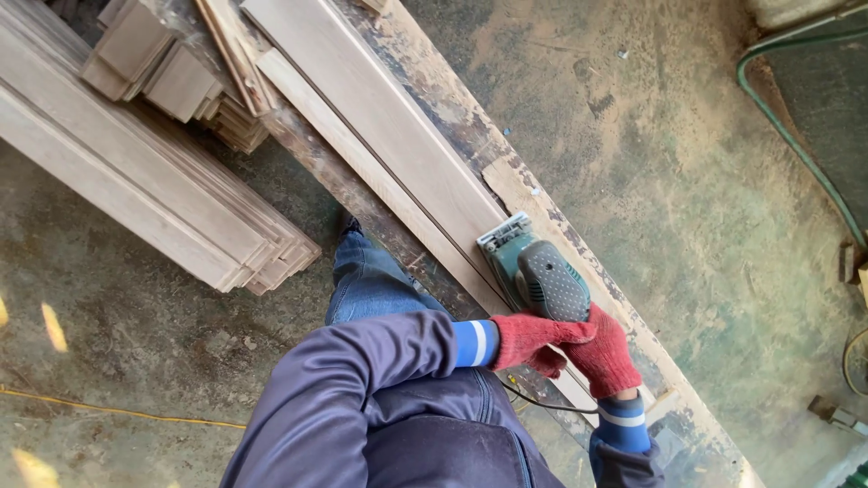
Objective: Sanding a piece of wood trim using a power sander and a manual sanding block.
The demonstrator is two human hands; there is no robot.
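A green electric sander (533, 271) with a black dotted grip rests on a long pale wooden plank (380, 117). The plank lies along a worn, paint-stained workbench (542, 203) that runs diagonally through the view. My left hand (532, 343), in a red glove, reaches in from the left and holds the rear of the sander. In a matching red glove, my right hand (604, 357) comes up from below and grips the same rear end. The two hands touch each other. A black power cord (542, 404) trails from under them.
A stack of long planks (154, 190) lies on the dusty concrete floor at left, with shorter cut pieces (172, 72) piled behind it. A green hose (796, 136) curves along the right. A yellow cord (117, 411) crosses the floor at lower left. My jeans-clad leg (371, 280) stands beside the bench.
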